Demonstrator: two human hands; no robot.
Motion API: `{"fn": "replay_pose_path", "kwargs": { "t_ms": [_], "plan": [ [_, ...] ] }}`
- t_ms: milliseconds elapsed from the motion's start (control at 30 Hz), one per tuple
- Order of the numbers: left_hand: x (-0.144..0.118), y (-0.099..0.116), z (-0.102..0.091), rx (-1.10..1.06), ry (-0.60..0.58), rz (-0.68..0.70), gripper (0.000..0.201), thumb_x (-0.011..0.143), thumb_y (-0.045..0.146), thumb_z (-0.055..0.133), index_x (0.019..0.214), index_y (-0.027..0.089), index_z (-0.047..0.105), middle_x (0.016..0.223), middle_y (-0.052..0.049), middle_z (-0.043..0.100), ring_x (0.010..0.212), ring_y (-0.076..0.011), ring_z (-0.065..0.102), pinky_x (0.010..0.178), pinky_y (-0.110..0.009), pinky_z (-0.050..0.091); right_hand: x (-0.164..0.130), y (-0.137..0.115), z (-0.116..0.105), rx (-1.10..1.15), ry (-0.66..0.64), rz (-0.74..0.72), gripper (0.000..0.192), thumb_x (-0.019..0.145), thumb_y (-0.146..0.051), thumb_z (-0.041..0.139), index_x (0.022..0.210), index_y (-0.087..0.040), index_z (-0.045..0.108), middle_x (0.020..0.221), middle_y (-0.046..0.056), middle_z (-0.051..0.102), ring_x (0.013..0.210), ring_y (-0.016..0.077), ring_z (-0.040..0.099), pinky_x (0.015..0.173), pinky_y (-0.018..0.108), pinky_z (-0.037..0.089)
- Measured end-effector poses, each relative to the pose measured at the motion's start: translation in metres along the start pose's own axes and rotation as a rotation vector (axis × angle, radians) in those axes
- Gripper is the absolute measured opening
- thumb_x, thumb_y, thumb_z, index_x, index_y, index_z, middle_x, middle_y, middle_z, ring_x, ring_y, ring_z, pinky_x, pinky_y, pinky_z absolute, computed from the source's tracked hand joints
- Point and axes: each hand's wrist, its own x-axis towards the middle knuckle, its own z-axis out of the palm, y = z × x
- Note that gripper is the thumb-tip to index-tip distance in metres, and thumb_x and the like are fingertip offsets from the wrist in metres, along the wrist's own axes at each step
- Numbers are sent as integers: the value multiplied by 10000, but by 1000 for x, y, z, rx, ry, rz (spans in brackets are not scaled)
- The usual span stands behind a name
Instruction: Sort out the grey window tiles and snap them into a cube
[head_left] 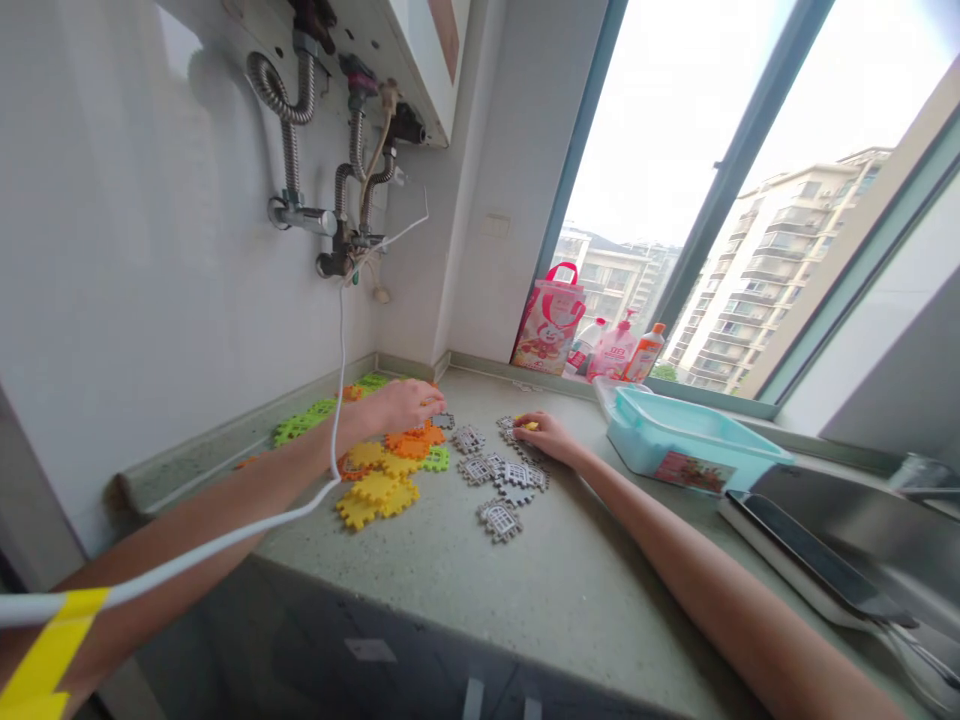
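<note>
Head view: left hand (401,403) rests over orange interlocking tiles (414,440) on the surface (465,570), grip state unclear. Right hand (546,433) pinches a small yellow piece (529,426) beside grey tiles (504,474). Yellow tiles (375,490) near; turquoise tub (686,440) to the right.

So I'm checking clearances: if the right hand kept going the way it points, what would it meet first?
Probably the grey pieces just beyond the right hand, which points left along the counter; past them lie the orange pieces. Depth is unclear.

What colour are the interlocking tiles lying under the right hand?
Grey tiles, with a lattice pattern, lie under the right hand; the head view shows them.
</note>
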Motion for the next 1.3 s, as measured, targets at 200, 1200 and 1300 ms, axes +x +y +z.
{"fn": "replay_pose_path", "kwargs": {
  "t_ms": [200,1200,1300],
  "plan": [
    [-75,59,27,97,-80,5,824,967,795,381,1652,337,364,1713,-49,317,1591,-296,283,1294,-484,201,-22,7,-4,14,39,-59,322,907,-430,664,1063,-191,814,1103,102,765,1003,263,706,965,394,538],
    [29,125,53,256,-145,360,387,987,223,459,1299,212,689,1394,-96,689,1320,-264,597,1242,-516,268,-136,43,-67,188,143,-42,468,1008,-561,491,1144,-207,766,1121,105,781,1007,285,704,936,410,534],
    [24,129,53,185,-138,423,426,979,216,475,1364,209,656,1426,-91,663,1319,-243,590,1223,-442,317,-132,46,-66,110,112,-51,473,1015,-551,475,929,-189,766,1036,104,776,948,272,696,889,376,525]
  ]
}}
